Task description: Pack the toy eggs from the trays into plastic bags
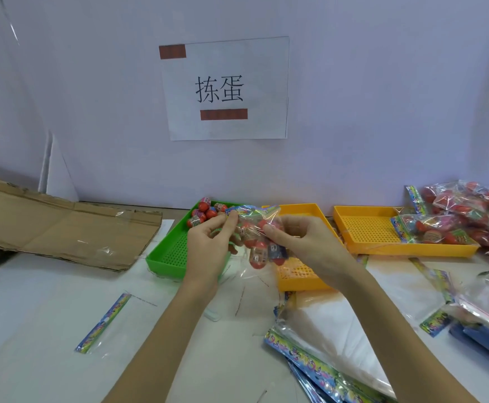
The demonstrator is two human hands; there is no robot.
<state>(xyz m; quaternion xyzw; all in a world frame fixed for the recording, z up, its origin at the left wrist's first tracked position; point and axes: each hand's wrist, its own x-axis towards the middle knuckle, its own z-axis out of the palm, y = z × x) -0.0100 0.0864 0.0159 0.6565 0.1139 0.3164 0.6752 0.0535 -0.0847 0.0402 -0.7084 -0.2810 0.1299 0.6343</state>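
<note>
Both hands hold a filled bag (259,237) above the green tray (167,257): left hand (208,237) fingers pinch its top, right hand (301,242) grips its side. Sealing seems next.

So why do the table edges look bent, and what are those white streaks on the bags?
Head view: the wide-angle lens bows the white table; overhead light glints off the clear plastic bag of red toy eggs, held by both the left hand and right hand.

Bare tabletop (48,301) front-left (one flat bag (103,322)); bag stack (324,338) crowds right.
</note>
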